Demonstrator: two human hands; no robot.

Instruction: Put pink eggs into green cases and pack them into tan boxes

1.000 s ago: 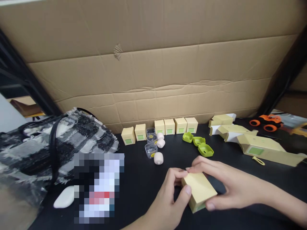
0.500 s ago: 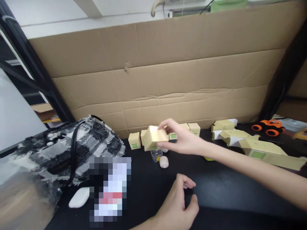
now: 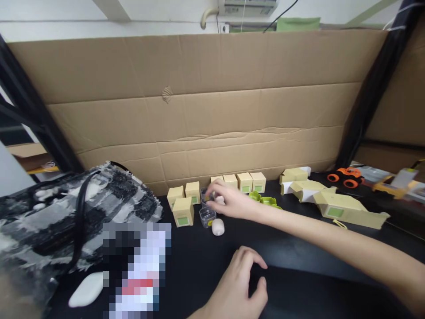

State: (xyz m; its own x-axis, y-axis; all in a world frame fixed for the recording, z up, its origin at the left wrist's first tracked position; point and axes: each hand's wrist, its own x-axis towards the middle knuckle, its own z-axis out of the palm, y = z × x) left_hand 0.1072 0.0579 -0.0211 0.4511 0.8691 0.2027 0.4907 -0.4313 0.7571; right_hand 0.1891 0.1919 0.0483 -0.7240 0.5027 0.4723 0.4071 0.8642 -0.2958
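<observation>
My right hand [image 3: 229, 199] reaches in from the right over small clear plastic containers, its thumb and fingers apart with nothing gripped that I can see. The fingers partly cover the rear clear container [image 3: 203, 195]; another clear container [image 3: 207, 217] with a yellow sticker stands in front. A white rounded case [image 3: 218, 227] lies beside it, and a second whitish piece shows under the palm. Left of the fingers stands a small cream box [image 3: 183, 212] with a green label, before two similar boxes [image 3: 192, 193]. My left hand [image 3: 244, 281] hovers low in front, curled but open and holding nothing.
More cream boxes [image 3: 245, 183] line the cardboard wall [image 3: 212, 110]. Green flower-shaped pieces [image 3: 268, 201] lie right of them. Flattened cartons [image 3: 345, 206] and an orange toy truck [image 3: 347, 177] are farther right. At left are a plaid bag [image 3: 109, 208] and a white object [image 3: 86, 289].
My right hand has let go of the cream box, which now stands at the left on the table. The hand has drawn back over the clear containers; the view has shifted.
</observation>
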